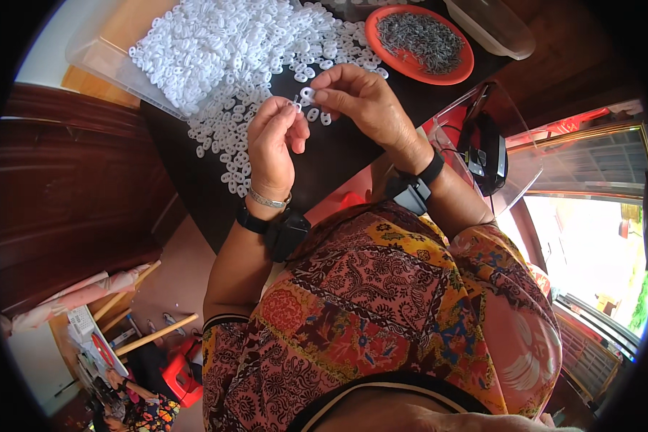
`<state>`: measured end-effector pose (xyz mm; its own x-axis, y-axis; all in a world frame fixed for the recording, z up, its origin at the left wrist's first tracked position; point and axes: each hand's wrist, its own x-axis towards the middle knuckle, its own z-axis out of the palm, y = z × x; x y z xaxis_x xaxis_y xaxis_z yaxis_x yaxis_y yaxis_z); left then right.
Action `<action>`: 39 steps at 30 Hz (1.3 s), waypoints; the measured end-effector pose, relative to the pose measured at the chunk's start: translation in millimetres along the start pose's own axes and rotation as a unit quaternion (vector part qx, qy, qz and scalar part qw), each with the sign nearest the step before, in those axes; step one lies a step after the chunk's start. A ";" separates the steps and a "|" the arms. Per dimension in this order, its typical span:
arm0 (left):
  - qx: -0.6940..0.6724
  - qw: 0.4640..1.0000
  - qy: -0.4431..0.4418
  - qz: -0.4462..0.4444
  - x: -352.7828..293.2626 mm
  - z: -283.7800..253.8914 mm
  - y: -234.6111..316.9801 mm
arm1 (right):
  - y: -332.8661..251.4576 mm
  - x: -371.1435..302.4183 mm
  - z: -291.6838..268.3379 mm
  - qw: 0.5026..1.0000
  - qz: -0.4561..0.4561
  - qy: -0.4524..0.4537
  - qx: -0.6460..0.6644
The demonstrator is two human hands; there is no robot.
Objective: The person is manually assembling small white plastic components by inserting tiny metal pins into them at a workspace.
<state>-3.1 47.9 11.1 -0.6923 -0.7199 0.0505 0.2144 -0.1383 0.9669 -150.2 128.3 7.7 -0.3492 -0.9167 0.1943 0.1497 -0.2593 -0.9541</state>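
Above the near part of a black tabletop, my two hands are raised close together. My left hand pinches a small white plastic piece between thumb and fingertips, with a thin grey metal bit showing at its top. My right hand has its thumb and forefinger closed on a white oval plastic piece with a hole. The two pieces are nearly touching; whether they meet I cannot tell. Loose white two-holed oval pieces lie scattered beyond and left of my hands.
A large heap of the white pieces spills from a clear plastic bin. An orange-red plate holds thin grey metal bits. Right of the table, a clear container holds a black device. Another person is at lower left.
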 end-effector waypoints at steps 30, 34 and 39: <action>0.142 0.990 0.026 0.008 -4.4 11.0 -0.7 | 0.1 -4.9 2.4 0.992 -0.048 0.024 -0.110; 0.137 0.990 0.022 0.007 -3.2 9.1 -2.5 | 3.4 -4.6 3.0 0.989 -0.065 0.035 -0.130; 0.138 0.990 0.026 -0.002 -2.8 9.6 -2.8 | 3.7 -4.5 1.1 0.995 -0.044 0.024 -0.091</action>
<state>-8.5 56.8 10.6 -0.6548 -0.7547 0.0403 0.0101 0.0446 0.9990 -147.0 131.1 3.5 -0.3974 -0.8765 0.2715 -0.0516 -0.2741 -0.9603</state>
